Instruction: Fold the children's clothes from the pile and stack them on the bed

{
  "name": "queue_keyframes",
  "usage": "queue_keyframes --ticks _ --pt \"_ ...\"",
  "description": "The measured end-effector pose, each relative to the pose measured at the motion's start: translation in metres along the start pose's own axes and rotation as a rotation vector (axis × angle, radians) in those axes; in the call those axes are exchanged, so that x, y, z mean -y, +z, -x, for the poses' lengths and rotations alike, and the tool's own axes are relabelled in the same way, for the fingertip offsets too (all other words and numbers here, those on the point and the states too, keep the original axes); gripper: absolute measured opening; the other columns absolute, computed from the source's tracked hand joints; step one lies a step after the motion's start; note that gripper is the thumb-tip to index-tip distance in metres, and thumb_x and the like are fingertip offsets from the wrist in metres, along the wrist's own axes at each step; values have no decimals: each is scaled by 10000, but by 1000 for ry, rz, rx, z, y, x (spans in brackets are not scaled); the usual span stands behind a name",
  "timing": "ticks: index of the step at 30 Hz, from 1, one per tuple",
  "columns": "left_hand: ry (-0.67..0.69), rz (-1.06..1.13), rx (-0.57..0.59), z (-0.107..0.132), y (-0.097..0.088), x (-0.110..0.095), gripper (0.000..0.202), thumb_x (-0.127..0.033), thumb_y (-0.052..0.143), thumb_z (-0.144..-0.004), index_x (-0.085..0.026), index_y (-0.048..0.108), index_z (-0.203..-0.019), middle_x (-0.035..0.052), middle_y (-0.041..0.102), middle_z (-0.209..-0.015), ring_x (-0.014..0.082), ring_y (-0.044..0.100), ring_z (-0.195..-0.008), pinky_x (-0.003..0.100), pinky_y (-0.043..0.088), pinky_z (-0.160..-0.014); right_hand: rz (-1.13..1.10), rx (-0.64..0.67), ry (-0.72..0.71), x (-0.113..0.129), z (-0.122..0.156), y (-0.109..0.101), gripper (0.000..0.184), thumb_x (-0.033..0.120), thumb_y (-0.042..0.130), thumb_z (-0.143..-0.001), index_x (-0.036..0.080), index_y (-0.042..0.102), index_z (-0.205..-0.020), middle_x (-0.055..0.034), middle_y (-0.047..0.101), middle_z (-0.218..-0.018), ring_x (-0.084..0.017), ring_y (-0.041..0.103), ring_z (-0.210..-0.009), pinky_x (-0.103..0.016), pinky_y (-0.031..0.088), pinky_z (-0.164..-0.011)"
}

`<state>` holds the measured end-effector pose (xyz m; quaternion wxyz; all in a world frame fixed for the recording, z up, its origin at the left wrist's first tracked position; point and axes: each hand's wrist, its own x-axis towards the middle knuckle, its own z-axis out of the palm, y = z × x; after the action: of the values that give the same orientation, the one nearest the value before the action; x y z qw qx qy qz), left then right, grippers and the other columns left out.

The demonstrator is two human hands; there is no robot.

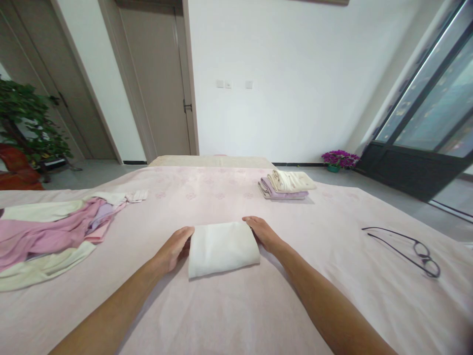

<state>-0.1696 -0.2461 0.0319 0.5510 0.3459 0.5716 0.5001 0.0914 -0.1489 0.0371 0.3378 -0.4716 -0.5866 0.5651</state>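
A folded white cloth, perhaps a garment, lies on the pale pink sheet right in front of me. My left hand grips its left edge, thumb on top and the other fingers tucked beneath. At the far right corner, my right hand holds the cloth between thumb and fingers, some of which are hidden. Farther off to the right sits a small stack of folded clothes, cream on top with lilac below.
On the left lies a loose heap of pink, cream and lilac clothes. Black-framed glasses rest at the right. Beyond the sheet's far edge are a door, a white wall and a pot of purple flowers. A leafy plant stands far left.
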Motion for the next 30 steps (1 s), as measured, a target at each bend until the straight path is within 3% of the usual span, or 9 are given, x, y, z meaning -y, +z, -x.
queue_keyframes --ticks 3,7,11,14,17,20,22,26,30 --pt "14 10 37 -3 -2 -1 461 -544 703 -730 -182 586 -990 1 626 -798 141 592 -661 218 420 -552 -16 58 38 -2 -2 -4 523 568 584 -790 175 606 -1135 -27 606 -839 -156 527 -698 -262 392 -600" --pt "71 -44 0 -2 1 0 689 -418 814 -659 -170 534 -1238 89 668 -1006 196 655 -817 271 487 -686 104 113 17 -1 -2 -10 764 432 779 -653 166 522 -1322 -46 586 -957 -164 542 -796 -272 420 -680" --pt "153 -36 2 -3 3 9 712 -388 783 -692 -172 487 -1302 83 672 -982 189 658 -770 279 490 -666 92 107 -37 -4 -1 -9 770 372 776 -641 140 529 -1332 -45 588 -944 -183 557 -851 -297 439 -749" --pt "225 -19 11 -1 4 12 677 -397 740 -733 -181 459 -1310 59 677 -940 183 653 -743 276 488 -644 -32 137 -66 -3 2 -7 816 347 798 -617 134 506 -1348 -76 614 -1067 -205 569 -964 -305 446 -827" --pt "320 -43 -17 5 8 9 603 -398 711 -759 -192 467 -1271 39 678 -928 168 640 -732 263 483 -639 -70 202 -65 6 6 -12 852 354 817 -607 148 486 -1365 -102 601 -1197 -213 577 -1002 -295 457 -805" --pt "428 -85 -41 16 14 1 552 -395 698 -766 -195 480 -1232 34 682 -942 169 640 -773 259 486 -673 27 305 -59 22 13 -24 775 421 797 -651 189 525 -1339 -95 607 -1210 -210 585 -966 -275 456 -720" --pt "474 -115 -40 25 19 -6 538 -397 689 -771 -193 481 -1224 41 688 -964 184 648 -825 268 495 -710 126 414 -83 36 19 -34 634 446 768 -686 184 605 -1240 -78 642 -1114 -207 590 -926 -275 453 -709" --pt "536 -228 -50 41 24 -13 476 -385 661 -797 -197 492 -1200 66 688 -1074 205 656 -917 273 504 -756 411 471 -267 59 31 -47 370 351 744 -689 182 685 -1012 -36 636 -1013 -207 572 -948 -278 445 -781" --pt "620 -331 -50 50 26 -13 404 -365 659 -797 -204 528 -1143 81 686 -1127 211 662 -932 280 512 -786 687 495 -308 78 47 -48 419 250 719 -657 222 659 -1071 -19 641 -1033 -201 578 -929 -261 436 -748"
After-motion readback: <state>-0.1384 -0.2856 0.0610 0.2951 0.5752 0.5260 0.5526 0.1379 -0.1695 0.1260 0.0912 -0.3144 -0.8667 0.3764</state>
